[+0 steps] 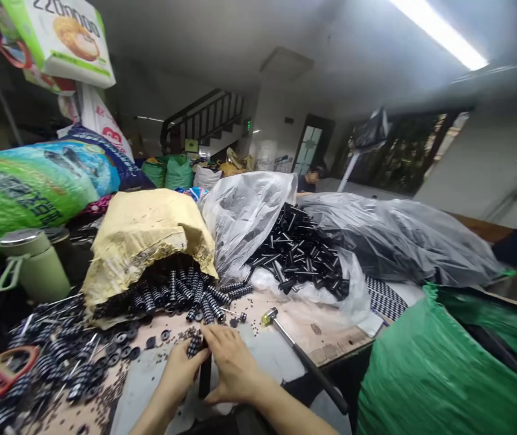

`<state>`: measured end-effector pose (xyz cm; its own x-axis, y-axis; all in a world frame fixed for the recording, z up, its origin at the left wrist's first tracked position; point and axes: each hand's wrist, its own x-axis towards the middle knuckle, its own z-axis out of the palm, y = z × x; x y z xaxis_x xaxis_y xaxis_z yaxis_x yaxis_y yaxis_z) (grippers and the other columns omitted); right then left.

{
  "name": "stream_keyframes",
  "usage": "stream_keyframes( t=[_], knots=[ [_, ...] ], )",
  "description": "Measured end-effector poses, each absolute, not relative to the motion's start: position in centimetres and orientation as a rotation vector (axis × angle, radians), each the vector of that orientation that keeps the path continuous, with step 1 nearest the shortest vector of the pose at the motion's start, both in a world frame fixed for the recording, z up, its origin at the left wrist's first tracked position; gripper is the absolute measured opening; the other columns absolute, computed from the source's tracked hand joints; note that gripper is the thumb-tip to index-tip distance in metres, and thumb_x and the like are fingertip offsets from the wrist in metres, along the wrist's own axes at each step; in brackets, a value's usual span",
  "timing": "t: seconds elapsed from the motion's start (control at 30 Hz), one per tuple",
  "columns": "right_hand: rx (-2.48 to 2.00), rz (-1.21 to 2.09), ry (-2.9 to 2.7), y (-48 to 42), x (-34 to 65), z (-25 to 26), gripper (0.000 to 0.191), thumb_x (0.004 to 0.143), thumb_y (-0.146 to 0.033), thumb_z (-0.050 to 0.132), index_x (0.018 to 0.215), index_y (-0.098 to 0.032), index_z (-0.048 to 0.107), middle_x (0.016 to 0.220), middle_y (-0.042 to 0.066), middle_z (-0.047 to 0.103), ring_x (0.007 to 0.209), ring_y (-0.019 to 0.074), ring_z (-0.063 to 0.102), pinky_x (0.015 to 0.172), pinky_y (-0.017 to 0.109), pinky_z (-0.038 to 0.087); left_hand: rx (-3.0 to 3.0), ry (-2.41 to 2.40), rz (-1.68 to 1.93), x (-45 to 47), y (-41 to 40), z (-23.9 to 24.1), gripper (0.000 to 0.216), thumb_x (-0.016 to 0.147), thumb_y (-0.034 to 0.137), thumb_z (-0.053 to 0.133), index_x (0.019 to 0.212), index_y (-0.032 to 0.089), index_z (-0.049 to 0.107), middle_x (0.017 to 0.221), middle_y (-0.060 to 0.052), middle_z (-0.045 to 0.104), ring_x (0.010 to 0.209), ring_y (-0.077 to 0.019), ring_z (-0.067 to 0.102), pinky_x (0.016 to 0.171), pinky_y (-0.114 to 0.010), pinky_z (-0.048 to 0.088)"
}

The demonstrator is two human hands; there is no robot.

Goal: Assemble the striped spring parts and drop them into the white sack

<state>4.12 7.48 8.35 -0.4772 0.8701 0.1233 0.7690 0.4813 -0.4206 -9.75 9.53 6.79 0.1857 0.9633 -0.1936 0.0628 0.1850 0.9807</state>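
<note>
In the head view, my left hand [179, 371] is closed around a small black ribbed piece [194, 345] at the front of the table. My right hand [234, 365] curves in from the other side, its fingertips meeting the left hand over the top of a dark upright bar [205, 377]. Its thumb lies low against that bar, and part of the grip is hidden. Beyond the hands, several black ribbed rollers [186, 290] spill from a yellow sack [150, 217]. To the right lies a hammer [301, 356] with a yellowish head and black handle.
Black T-shaped parts [304, 251] fill a clear plastic bag [240, 208]. A green woven sack [449, 368] stands at the right. Left are red-handled scissors [2, 377], a green flask [36, 266], loose ribbed parts and scattered small black bits. A person [310, 178] is in the background.
</note>
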Motion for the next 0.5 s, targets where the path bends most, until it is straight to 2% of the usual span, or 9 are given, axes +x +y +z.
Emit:
stream_keyframes(
  t=[0.1, 0.17, 0.3, 0.4, 0.5],
  knots=[
    [-1.582, 0.524, -2.223, 7.0, 5.2, 6.6, 0.118, 0.042, -0.049, 0.073, 0.136, -0.015, 0.01, 0.137, 0.015, 0.025, 0.125, 0.0304, 0.021, 0.104, 0.045, 0.019, 1.072, 1.099, 0.955, -9.9, 9.4, 5.9, 0.046, 0.059, 0.053, 0.059, 0.086, 0.017, 0.05, 0.051, 0.007, 0.049, 0.033, -0.0059, 0.037, 0.031, -0.017, 0.025],
    [-1.661, 0.6, -2.083, 6.2, 6.2, 6.2, 0.117, 0.041, -0.05, 0.073, 0.135, -0.012, 0.014, 0.137, 0.016, 0.024, 0.126, 0.0305, 0.02, 0.104, 0.045, 0.019, 0.993, 1.051, 1.007, -10.3, 9.1, 6.0, 0.049, 0.063, 0.057, 0.054, 0.091, 0.018, 0.049, 0.061, 0.005, 0.052, 0.036, -0.0051, 0.04, 0.032, -0.016, 0.027],
    [-1.445, 0.715, -2.017, 4.6, 6.7, 7.1, 0.113, 0.041, -0.05, 0.076, 0.133, -0.016, 0.019, 0.136, 0.015, 0.026, 0.126, 0.0268, 0.024, 0.104, 0.041, 0.022, 0.896, 1.028, 1.055, -10.9, 8.2, 7.6, 0.05, 0.068, 0.055, 0.051, 0.101, 0.017, 0.05, 0.052, 0.008, 0.044, 0.031, -0.0028, 0.033, 0.03, -0.014, 0.021],
    [-1.244, 0.72, -1.994, 4.1, 5.6, 8.2, 0.115, 0.042, -0.051, 0.076, 0.133, -0.019, 0.014, 0.136, 0.013, 0.025, 0.126, 0.0257, 0.025, 0.103, 0.039, 0.026, 0.806, 0.972, 1.027, -11.0, 7.7, 8.9, 0.05, 0.072, 0.051, 0.049, 0.109, 0.018, 0.049, 0.048, 0.008, 0.042, 0.029, -0.0034, 0.032, 0.029, -0.014, 0.019],
    [-1.101, 0.721, -2.015, 4.1, 3.9, 9.0, 0.114, 0.043, -0.05, 0.076, 0.133, -0.019, 0.014, 0.135, 0.014, 0.027, 0.125, 0.0261, 0.026, 0.104, 0.04, 0.026, 0.695, 0.974, 1.035, -10.8, 7.2, 9.6, 0.041, 0.071, 0.046, 0.051, 0.097, 0.015, 0.055, 0.049, 0.006, 0.048, 0.032, -0.0048, 0.039, 0.031, -0.015, 0.027]
  ],
)
